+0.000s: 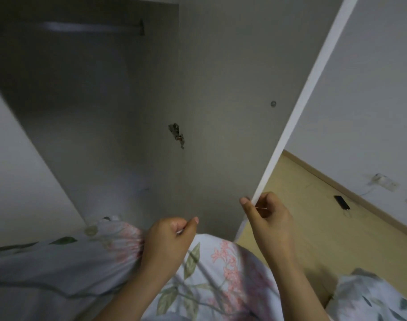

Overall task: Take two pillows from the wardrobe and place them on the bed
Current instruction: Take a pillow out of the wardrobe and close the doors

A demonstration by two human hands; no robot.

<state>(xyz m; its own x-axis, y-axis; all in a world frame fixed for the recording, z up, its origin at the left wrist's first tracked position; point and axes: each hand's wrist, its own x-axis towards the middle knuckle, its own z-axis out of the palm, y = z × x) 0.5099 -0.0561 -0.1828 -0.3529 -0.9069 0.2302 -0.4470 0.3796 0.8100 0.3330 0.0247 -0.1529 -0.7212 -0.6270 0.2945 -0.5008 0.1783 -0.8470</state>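
Your right hand pinches the free edge of the door near its lower end, thumb on the inner face and fingers curled round the outer. Your left hand is closed tight on a bunched fistful of the pillow cover, just left of the door's lower end, thumb pressed against the forefinger.

From that fist the pillow spreads down and toward you, under both forearms, and its length seems to run leftward from the door across the wardrobe mouth. Whether the floral cloth left of the fist is the same pillow or a second one, you cannot tell. The left hand already has it; the right is tied up with the door, so a two-handed lift would mean letting the door go.

On the door's outer side, over the floor, more floral cloth shows at the lower corner. It may be bedding or a pillow.
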